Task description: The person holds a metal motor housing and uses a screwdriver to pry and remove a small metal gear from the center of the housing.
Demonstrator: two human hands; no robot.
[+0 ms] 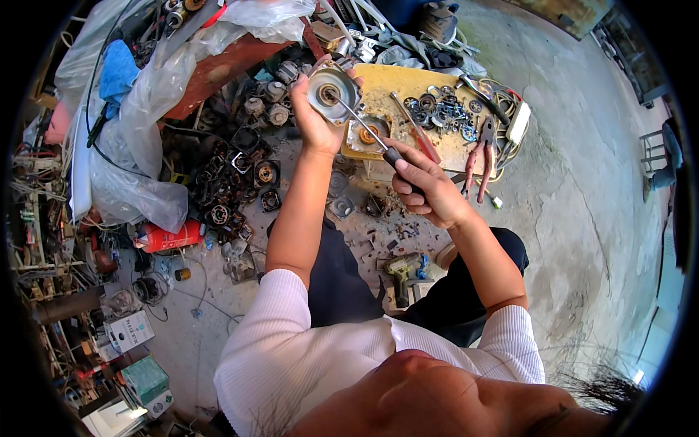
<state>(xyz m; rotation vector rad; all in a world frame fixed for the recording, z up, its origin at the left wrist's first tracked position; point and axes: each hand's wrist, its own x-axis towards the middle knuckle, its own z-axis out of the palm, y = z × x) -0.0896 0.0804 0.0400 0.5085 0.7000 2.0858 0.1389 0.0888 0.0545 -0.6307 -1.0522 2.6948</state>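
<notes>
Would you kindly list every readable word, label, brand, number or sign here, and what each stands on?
White box, lower left: dark print, too small to quote reliably.
Red cylinder: pale markings, too blurred to read.
Held metal housing and screwdriver: no legible text.

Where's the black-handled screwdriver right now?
Head view, just above centre: the black-handled screwdriver is in the right hand, pointing up-left at the round metal housing in the left hand.
</notes>
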